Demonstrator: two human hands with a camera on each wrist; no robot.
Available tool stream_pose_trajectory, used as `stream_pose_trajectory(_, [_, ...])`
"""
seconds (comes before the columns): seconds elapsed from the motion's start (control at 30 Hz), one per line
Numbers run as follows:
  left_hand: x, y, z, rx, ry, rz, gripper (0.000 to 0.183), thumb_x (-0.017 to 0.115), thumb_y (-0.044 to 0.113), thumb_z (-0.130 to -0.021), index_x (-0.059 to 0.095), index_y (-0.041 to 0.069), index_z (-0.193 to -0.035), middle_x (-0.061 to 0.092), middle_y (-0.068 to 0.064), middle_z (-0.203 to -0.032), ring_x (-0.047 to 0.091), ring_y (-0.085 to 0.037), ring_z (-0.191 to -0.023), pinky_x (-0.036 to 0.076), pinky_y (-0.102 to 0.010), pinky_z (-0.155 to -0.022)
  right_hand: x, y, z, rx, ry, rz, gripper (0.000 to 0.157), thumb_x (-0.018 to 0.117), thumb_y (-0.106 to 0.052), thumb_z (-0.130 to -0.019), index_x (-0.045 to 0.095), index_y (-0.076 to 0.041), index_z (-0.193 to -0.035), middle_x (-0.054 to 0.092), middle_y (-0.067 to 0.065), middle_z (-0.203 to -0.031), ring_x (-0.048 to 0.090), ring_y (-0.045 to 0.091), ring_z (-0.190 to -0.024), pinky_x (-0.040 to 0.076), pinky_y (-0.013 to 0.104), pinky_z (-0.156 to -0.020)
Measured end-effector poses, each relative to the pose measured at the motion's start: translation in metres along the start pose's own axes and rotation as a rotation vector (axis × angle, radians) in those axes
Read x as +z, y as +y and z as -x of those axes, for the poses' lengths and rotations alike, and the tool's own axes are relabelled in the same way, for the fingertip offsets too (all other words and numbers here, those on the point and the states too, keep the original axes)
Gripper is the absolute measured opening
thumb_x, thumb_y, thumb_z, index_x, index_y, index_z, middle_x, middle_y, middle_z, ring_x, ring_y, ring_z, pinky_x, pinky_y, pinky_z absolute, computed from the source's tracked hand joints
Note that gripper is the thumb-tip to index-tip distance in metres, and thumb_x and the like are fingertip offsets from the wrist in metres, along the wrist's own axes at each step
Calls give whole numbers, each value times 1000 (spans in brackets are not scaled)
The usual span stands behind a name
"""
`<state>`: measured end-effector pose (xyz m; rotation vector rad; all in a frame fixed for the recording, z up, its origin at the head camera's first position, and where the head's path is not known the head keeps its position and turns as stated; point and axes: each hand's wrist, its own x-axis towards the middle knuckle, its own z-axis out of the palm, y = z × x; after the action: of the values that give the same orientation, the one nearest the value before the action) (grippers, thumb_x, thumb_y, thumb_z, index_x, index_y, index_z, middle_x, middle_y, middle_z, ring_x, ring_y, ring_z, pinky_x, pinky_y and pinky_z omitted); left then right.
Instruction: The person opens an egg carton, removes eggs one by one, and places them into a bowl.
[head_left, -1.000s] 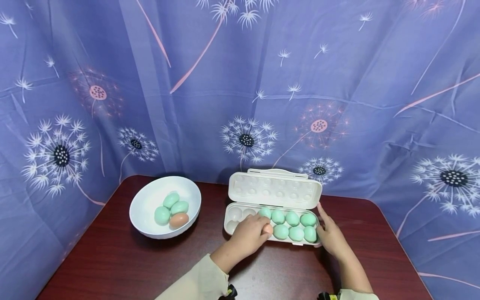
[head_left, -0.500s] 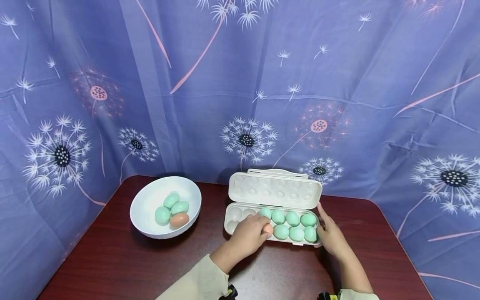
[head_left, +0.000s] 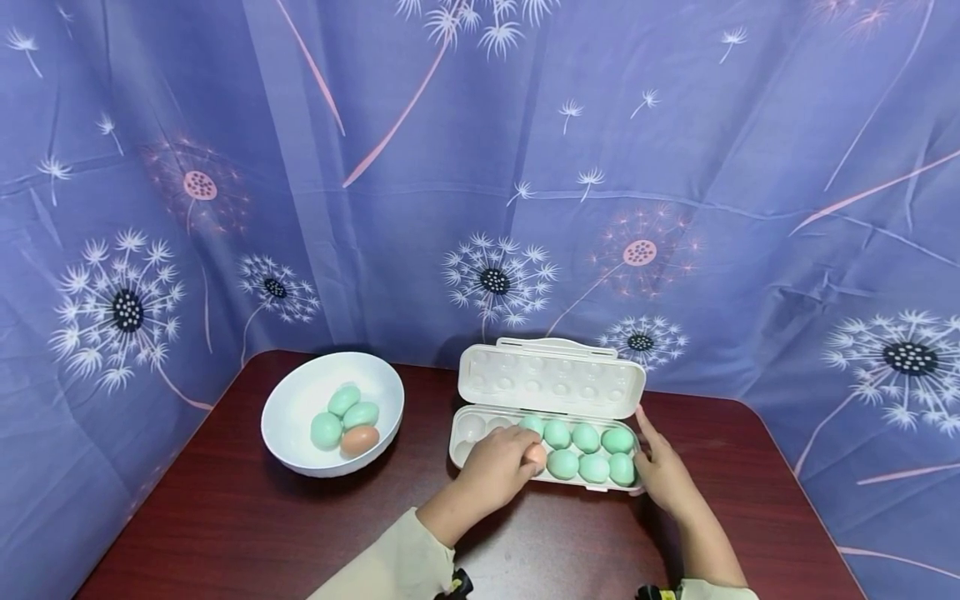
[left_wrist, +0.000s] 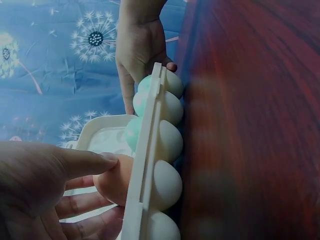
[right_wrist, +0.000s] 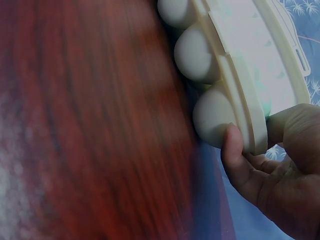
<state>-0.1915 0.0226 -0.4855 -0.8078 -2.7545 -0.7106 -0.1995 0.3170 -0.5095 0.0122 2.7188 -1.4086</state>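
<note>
My left hand (head_left: 487,472) pinches a brown egg (head_left: 535,457) over the front row of a white plastic egg carton (head_left: 472,428). In the left wrist view, the thumb lies on top of that egg (left_wrist: 114,182), with other fingers below it, close behind the carton's rim. Pale green eggs (head_left: 593,467) fill the cups to the right in both rows. Cups at the left end hold nothing; my left hand partly covers them. My right hand (head_left: 666,475) holds the carton's right end, its thumb (right_wrist: 232,142) against an outer cup in the right wrist view.
The carton's lid (head_left: 551,381) stands raised behind its base. To the left, a white bowl (head_left: 288,425) holds three green eggs (head_left: 344,400) and one brown egg (head_left: 360,441). Everything sits on a dark red wooden table (head_left: 225,517), with a blue dandelion-print curtain (head_left: 405,275) behind.
The left hand has shifted very slightly with the brown egg. The right hand stays at the carton's end, and the bowl and carton have not moved.
</note>
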Motion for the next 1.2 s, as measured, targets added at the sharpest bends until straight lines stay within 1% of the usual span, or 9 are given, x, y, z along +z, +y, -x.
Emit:
stream_pose_trajectory(0.2, [-7,0,1,-14,8,13,26,76,26,-90,70,18,-114,70,4,-106,65,-12,-95,52,-23,-78,0,0,-1,9,0,7,77,38,1,-99,6,-27,-164,38,32,-143,61,35,-101,60,36,-54])
stream_pose_trajectory(0.33, [-13,1,3,-33,19,33,26,75,25,-91,69,18,-116,70,3,-110,67,-12,-99,54,-25,-80,0,0,0,3,1,2,77,39,2,-100,6,-26,-164,38,33,-142,62,33,-99,60,35,-54])
stream_pose_trajectory(0.43, [-19,2,5,-41,41,46,25,74,24,-91,69,18,-116,70,3,-112,67,-12,-102,55,-27,-82,0,-1,0,-2,-1,-7,77,38,3,-100,6,-24,-164,39,33,-142,62,31,-96,60,36,-53])
stream_pose_trajectory(0.57, [-27,2,7,-30,78,56,24,74,24,-91,70,18,-114,70,3,-111,67,-14,-100,56,-29,-83,-1,-1,0,-2,0,-10,77,38,3,-99,6,-23,-164,40,33,-141,63,29,-93,60,36,-53])
stream_pose_trajectory(0.67, [-32,0,9,-29,100,56,27,74,25,-92,70,17,-117,70,3,-111,69,-16,-101,56,-30,-85,-1,-1,0,-1,3,-7,77,39,3,-99,6,-23,-164,40,33,-140,62,29,-94,60,36,-53])
stream_pose_trajectory(0.9, [-37,-6,14,-49,155,62,38,73,24,-92,64,13,-128,67,0,-121,66,-21,-110,54,-35,-95,0,-1,0,-5,1,-9,78,40,4,-99,6,-22,-164,40,33,-140,62,28,-93,60,36,-53])
stream_pose_trajectory(1.07, [-41,-10,20,-59,213,60,46,73,23,-93,61,10,-135,66,-6,-123,66,-23,-110,55,-38,-93,0,0,0,-12,-3,-20,77,40,4,-100,6,-23,-164,39,34,-140,62,28,-91,60,36,-53])
stream_pose_trajectory(1.2, [-47,-14,24,-72,224,71,41,74,21,-92,65,11,-131,66,-5,-121,66,-23,-108,56,-38,-90,0,0,0,-3,-1,-8,77,39,3,-100,5,-23,-164,39,33,-140,62,28,-93,60,36,-53])
